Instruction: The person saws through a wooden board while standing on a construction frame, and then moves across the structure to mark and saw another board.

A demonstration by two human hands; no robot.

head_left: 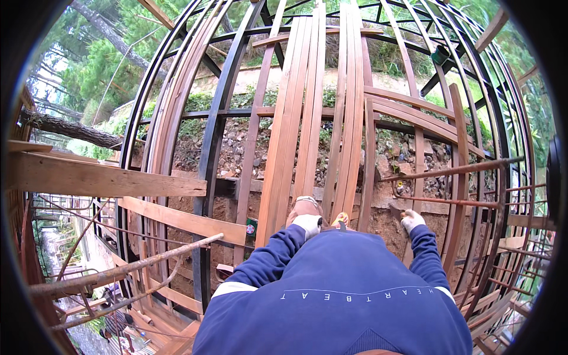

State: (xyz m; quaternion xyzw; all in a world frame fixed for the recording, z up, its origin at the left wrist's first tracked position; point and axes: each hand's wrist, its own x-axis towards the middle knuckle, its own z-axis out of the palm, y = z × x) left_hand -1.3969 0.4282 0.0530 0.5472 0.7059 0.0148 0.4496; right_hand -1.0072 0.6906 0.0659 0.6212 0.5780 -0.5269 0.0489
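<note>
Your white-gloved R hand (412, 220) grips a dark, flat-bladed tool (396, 211) out to the side, prob. to keep it clear of you. Long reddish-brown wooden planks (290, 118) span the black metal frame (214, 130), prob. for support; your navy top (337, 266) hides what's below. White-gloved L hand (307, 223): fingers obscured, can't tell grip.
</note>
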